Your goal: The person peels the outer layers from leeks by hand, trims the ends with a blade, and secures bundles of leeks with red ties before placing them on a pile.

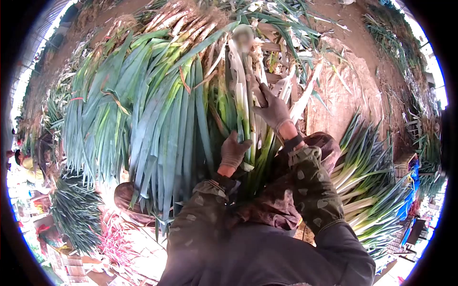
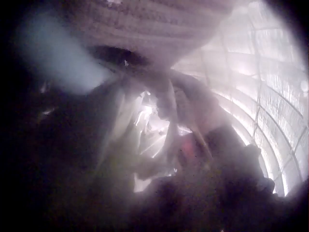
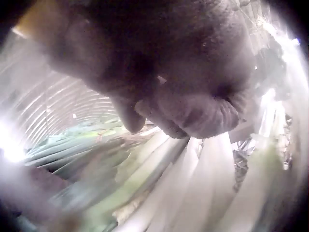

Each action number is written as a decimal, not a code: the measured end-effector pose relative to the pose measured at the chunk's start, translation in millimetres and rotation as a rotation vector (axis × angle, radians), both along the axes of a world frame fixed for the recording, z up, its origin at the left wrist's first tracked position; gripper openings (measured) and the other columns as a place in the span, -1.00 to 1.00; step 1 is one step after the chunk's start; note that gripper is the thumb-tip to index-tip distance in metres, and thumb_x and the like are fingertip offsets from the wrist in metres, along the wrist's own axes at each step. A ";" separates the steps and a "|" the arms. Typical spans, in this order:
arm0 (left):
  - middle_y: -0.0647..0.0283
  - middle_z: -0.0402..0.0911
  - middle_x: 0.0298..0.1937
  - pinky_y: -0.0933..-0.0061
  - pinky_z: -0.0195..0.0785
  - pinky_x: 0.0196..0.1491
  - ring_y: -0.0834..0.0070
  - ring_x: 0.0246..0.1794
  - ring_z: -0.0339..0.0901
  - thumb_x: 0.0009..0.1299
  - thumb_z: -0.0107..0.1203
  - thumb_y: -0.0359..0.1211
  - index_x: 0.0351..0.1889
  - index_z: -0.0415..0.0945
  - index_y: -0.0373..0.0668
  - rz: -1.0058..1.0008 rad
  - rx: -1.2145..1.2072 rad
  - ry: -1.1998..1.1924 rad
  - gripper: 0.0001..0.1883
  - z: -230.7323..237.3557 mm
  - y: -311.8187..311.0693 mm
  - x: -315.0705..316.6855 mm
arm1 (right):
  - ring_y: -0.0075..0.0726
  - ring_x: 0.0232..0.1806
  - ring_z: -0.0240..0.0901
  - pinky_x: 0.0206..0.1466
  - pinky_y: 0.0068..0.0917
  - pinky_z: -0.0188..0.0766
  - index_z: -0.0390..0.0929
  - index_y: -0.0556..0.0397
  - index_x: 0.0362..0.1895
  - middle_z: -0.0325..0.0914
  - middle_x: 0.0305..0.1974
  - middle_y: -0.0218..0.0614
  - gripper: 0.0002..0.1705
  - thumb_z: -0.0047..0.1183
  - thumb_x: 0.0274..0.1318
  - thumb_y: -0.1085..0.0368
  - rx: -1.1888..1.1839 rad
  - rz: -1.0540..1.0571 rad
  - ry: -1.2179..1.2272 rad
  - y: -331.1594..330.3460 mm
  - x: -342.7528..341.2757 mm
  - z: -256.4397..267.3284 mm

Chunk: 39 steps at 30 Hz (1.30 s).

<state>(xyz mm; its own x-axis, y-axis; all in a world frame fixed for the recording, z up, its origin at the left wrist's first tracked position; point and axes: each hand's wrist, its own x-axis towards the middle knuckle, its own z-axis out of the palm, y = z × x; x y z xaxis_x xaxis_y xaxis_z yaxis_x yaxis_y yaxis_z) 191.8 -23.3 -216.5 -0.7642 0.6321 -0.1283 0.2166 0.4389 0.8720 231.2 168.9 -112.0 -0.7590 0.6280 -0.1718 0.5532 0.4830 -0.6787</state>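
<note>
In the head view, the gloved left hand (image 1: 234, 151) grips the green part of a leek (image 1: 240, 97), its thumb pointing right across the stalks. Higher up and to the right, the gloved right hand (image 1: 273, 107) is at the pale stalks, its fingers pointing up and left. The right wrist view shows that hand's glove (image 3: 193, 113) with fingers curled over white stalks (image 3: 207, 179); its fingertips are partly hidden. Blur and darkness fill the left wrist view, where only the glove (image 2: 154, 29) is recognisable.
A large pile of leeks (image 1: 162, 114) lies left of the hands. More leeks (image 1: 362, 190) lie at the lower right, beside the person's knee. Loose pale leaves (image 1: 307, 93) are scattered beyond the right hand. A dark green bundle (image 1: 76, 214) is at lower left.
</note>
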 end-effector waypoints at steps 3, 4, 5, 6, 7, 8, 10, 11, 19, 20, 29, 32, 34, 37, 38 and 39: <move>-0.09 0.67 -0.20 0.09 0.47 -0.09 -0.08 -0.13 0.62 0.15 0.33 -0.11 -0.01 0.52 -0.16 -0.052 0.033 0.002 -0.49 -14.3 0.4 1.7 | -0.02 -0.23 0.64 -0.12 -0.25 0.53 0.01 -0.06 0.56 0.64 -0.22 0.03 0.08 0.31 -0.04 0.16 -0.111 -0.014 -0.073 -9.5 27.0 0.9; -0.08 0.67 -0.19 0.09 0.48 -0.08 -0.07 -0.12 0.62 0.15 0.33 -0.12 0.01 0.52 -0.16 -0.053 0.055 -0.061 -0.48 -37.3 1.3 0.1 | 0.05 -0.23 0.63 -0.12 -0.24 0.53 -0.03 -0.12 0.58 0.64 -0.21 0.03 0.09 0.28 -0.01 0.18 -0.153 -0.033 -0.076 -12.0 37.6 -0.1; -0.08 0.67 -0.18 0.09 0.48 -0.07 -0.07 -0.12 0.62 0.15 0.33 -0.12 0.02 0.52 -0.16 -0.064 0.051 -0.082 -0.48 -40.5 1.4 -1.5 | 0.00 -0.19 0.65 -0.07 -0.23 0.54 0.00 -0.06 0.57 0.65 -0.15 0.03 0.08 0.29 -0.03 0.21 -0.067 -0.050 0.044 -12.5 50.0 -8.2; -0.08 0.68 -0.17 0.10 0.48 -0.07 -0.06 -0.11 0.62 0.15 0.33 -0.13 0.04 0.52 -0.15 -0.075 0.048 -0.102 -0.47 -32.9 2.2 -3.3 | -0.03 -0.17 0.65 -0.05 -0.24 0.54 0.02 -0.04 0.56 0.65 -0.12 0.04 0.07 0.29 -0.03 0.22 -0.032 -0.033 0.067 -12.9 57.5 -15.3; -0.08 0.68 -0.17 0.10 0.48 -0.06 -0.06 -0.10 0.62 0.15 0.33 -0.14 0.05 0.52 -0.15 -0.103 0.017 -0.080 -0.47 -25.1 1.1 -4.4 | -0.05 -0.15 0.66 -0.02 -0.25 0.53 0.03 -0.02 0.55 0.65 -0.09 0.04 0.06 0.29 -0.03 0.23 0.001 -0.018 0.091 -13.0 63.8 -22.7; -0.08 0.68 -0.16 0.10 0.48 -0.06 -0.06 -0.10 0.62 0.14 0.33 -0.14 0.06 0.52 -0.15 -0.137 -0.014 -0.058 -0.46 -10.7 0.6 -3.4 | -0.07 -0.13 0.66 0.00 -0.27 0.53 0.05 0.00 0.55 0.65 -0.07 0.05 0.05 0.29 -0.03 0.24 0.034 -0.008 0.114 -14.1 69.1 -27.8; -0.08 0.68 -0.15 0.11 0.47 -0.05 -0.04 -0.09 0.62 0.14 0.34 -0.15 0.07 0.52 -0.15 -0.157 -0.093 -0.028 -0.46 2.6 1.9 -0.2 | -0.11 0.01 0.62 0.10 -0.33 0.48 0.08 0.06 0.53 0.62 0.04 0.06 0.04 0.31 -0.05 0.29 -0.073 -0.086 0.184 -14.6 73.9 -28.4; -0.08 0.67 -0.14 0.11 0.47 -0.05 -0.04 -0.08 0.62 0.14 0.34 -0.16 0.08 0.53 -0.14 -0.161 -0.132 -0.011 -0.45 4.4 2.6 -0.1 | -0.12 0.04 0.61 0.12 -0.34 0.47 0.08 0.07 0.53 0.61 0.06 0.06 0.05 0.32 -0.06 0.30 -0.051 -0.078 0.222 -15.6 74.4 -22.3; -0.03 0.68 -0.25 0.06 0.49 -0.08 -0.02 -0.17 0.64 0.15 0.32 -0.11 -0.02 0.57 -0.16 -0.285 -0.034 0.077 -0.51 -4.0 4.7 29.7 | -0.47 0.10 0.45 0.19 -0.49 0.37 0.10 0.16 0.51 0.57 0.13 -0.14 0.04 0.34 -0.10 0.38 -0.160 -0.054 0.127 -14.7 72.1 2.8; -0.03 0.68 -0.26 0.07 0.49 -0.09 -0.02 -0.18 0.64 0.14 0.32 -0.11 -0.02 0.58 -0.16 -0.293 -0.057 0.110 -0.51 -3.4 8.5 35.9 | -0.47 0.10 0.45 0.19 -0.48 0.38 0.11 0.16 0.51 0.57 0.13 -0.14 0.04 0.34 -0.09 0.39 -0.171 -0.032 0.047 -16.7 73.2 7.0; -0.01 0.66 -0.27 0.09 0.50 -0.11 -0.03 -0.18 0.63 0.16 0.35 -0.03 -0.16 0.58 -0.20 -0.497 -0.200 0.245 -0.53 7.6 13.8 35.7 | 0.06 -0.04 0.64 0.01 -0.25 0.52 0.12 -0.06 0.52 0.62 -0.02 0.12 0.04 0.30 -0.11 0.27 -0.051 -0.053 0.176 -29.6 73.9 -6.1; 0.04 0.68 -0.32 0.13 0.51 -0.16 -0.01 -0.22 0.65 0.15 0.33 -0.05 -0.21 0.62 -0.09 -0.498 -0.288 0.254 -0.62 33.8 -1.6 4.0 | 0.12 -0.13 0.65 -0.05 -0.19 0.54 0.07 -0.12 0.54 0.63 -0.07 0.11 0.05 0.27 -0.09 0.25 -0.006 0.086 0.049 -55.2 72.3 14.6; 0.09 0.68 -0.31 0.13 0.50 -0.17 0.03 -0.22 0.65 0.17 0.28 -0.12 -0.18 0.64 -0.03 -0.288 -0.392 0.389 -0.69 41.8 -8.4 -19.3 | 0.22 -0.23 0.62 -0.16 -0.02 0.52 0.03 -0.16 0.55 0.62 -0.18 0.12 0.05 0.25 -0.06 0.22 0.087 0.172 0.061 -75.0 77.3 -1.0; 0.14 0.66 -0.26 0.11 0.49 -0.19 0.09 -0.23 0.64 0.21 0.22 -0.24 -0.19 0.62 0.00 -0.003 -0.292 0.538 -0.78 36.5 -15.0 -55.3 | 0.31 -0.19 0.58 -0.16 0.01 0.50 0.04 -0.20 0.54 0.60 -0.18 0.17 0.02 0.21 -0.05 0.27 0.027 0.239 0.073 -98.3 85.1 1.4; 0.15 0.65 -0.24 0.11 0.49 -0.20 0.11 -0.23 0.64 0.22 0.20 -0.27 -0.20 0.62 0.00 0.080 -0.219 0.552 -0.81 37.3 -13.7 -63.2 | 0.33 -0.17 0.57 -0.15 0.01 0.50 0.05 -0.21 0.54 0.60 -0.17 0.17 0.01 0.21 -0.04 0.27 0.031 0.196 0.142 -102.6 85.7 -3.8; 0.14 0.64 -0.21 0.09 0.50 -0.20 0.10 -0.23 0.64 0.22 0.19 -0.29 -0.21 0.60 -0.01 0.047 -0.270 0.541 -0.82 38.0 -9.2 -69.4 | 0.35 -0.16 0.56 -0.14 0.01 0.49 0.06 -0.22 0.53 0.59 -0.15 0.18 0.00 0.21 -0.04 0.28 0.034 0.156 0.212 -105.3 86.4 -7.3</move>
